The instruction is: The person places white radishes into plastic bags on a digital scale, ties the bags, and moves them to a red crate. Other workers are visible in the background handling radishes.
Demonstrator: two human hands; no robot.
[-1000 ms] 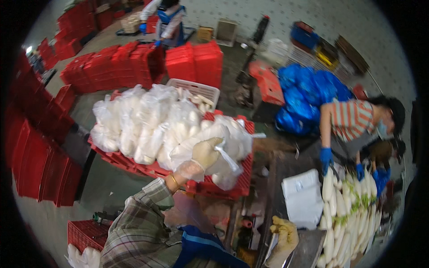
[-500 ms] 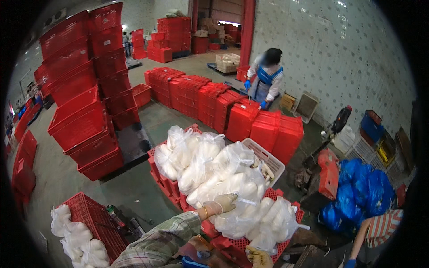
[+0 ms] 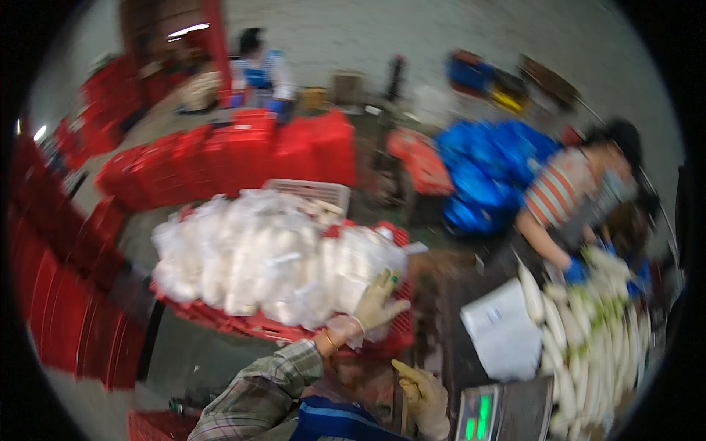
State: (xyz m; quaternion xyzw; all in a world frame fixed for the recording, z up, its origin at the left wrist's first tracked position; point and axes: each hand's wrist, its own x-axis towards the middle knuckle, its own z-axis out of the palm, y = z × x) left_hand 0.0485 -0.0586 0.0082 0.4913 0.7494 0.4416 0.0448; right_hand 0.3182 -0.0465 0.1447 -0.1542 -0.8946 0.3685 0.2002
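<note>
At the far left we see stacked red crates (image 3: 70, 316), with a row of red crates (image 3: 220, 154) running behind the work and a co-worker in a blue apron (image 3: 259, 79) standing beyond it. Next come the clear bags of white radishes (image 3: 250, 257), heaped side by side on a red base (image 3: 399, 334); a pale basket (image 3: 309, 192) sits just behind them. Our left hand (image 3: 377, 305), gloved, is over the right end of the heap, its grip apart with the fingers spread; blur keeps us from telling whether it touches plastic. Our right hand (image 3: 423, 400), also gloved, is beside the dark table (image 3: 452, 309), near a scale (image 3: 478, 411) with a green-lit display; we cannot tell how its grip stands. Farther right we find blue bags (image 3: 496, 173), a white sheet (image 3: 504, 331), a co-worker in a striped top (image 3: 555, 192) and loose radishes (image 3: 588, 367).
</note>
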